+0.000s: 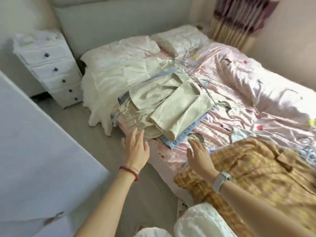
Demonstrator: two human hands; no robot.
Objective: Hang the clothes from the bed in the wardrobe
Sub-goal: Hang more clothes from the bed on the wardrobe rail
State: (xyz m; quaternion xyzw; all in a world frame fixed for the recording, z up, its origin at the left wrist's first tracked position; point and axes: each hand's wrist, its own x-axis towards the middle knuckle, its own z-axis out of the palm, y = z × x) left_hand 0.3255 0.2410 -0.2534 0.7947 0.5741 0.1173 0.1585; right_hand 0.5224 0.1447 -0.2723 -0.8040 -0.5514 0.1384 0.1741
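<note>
Clothes (164,106) lie piled at twelve o'clock of both hands, left hand (136,149) and right hand (199,155) spread, holding nothing; best scoop from underneath, hangers together.

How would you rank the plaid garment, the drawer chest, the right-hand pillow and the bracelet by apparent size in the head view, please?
1. Plaid garment, though it lies nearest the camera, which inflates it.
2. Drawer chest.
3. Pillow, farthest off, so its rank below the chest is unsure.
4. Bracelet, plainly smallest.
</note>
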